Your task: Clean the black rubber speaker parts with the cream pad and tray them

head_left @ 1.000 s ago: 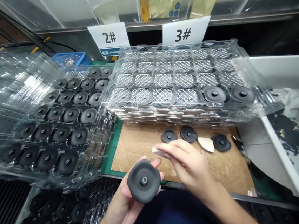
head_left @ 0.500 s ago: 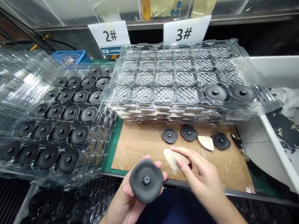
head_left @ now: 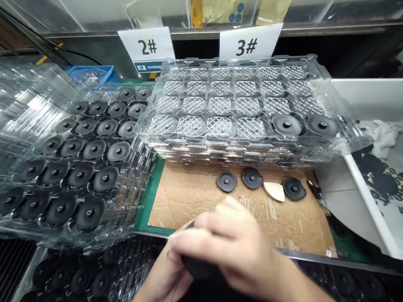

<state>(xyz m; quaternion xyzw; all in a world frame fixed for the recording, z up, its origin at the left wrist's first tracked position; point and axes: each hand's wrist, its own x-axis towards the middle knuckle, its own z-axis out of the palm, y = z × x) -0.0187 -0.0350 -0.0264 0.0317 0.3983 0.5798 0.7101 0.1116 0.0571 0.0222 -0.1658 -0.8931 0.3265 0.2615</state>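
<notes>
Low in front of me, my left hand (head_left: 172, 271) is closed around a black rounded-square disc (head_left: 197, 267), seen only in part. My right hand (head_left: 228, 246) is curled over the top of the disc and smeared by motion. The cream pad it gripped a moment earlier is hidden behind its fingers. Beyond my hands, on the cardboard sheet (head_left: 178, 201), lie three black discs with centre studs: the left one (head_left: 226, 182), the middle one (head_left: 252, 178) and the right one (head_left: 294, 189). A second cream wedge-shaped pad (head_left: 274, 191) rests between the last two.
A stack of clear trays (head_left: 216, 143) stands behind the cardboard, with two discs in its front right pockets. To the left, another clear tray (head_left: 111, 199) holds rows of black discs. A white bin (head_left: 370, 205) borders the right side. A blue basket (head_left: 110, 77) sits farther back.
My right hand has moved left and down from above the cardboard onto the disc, covering most of it. The pad has gone out of sight. My left hand keeps hold of the disc.
</notes>
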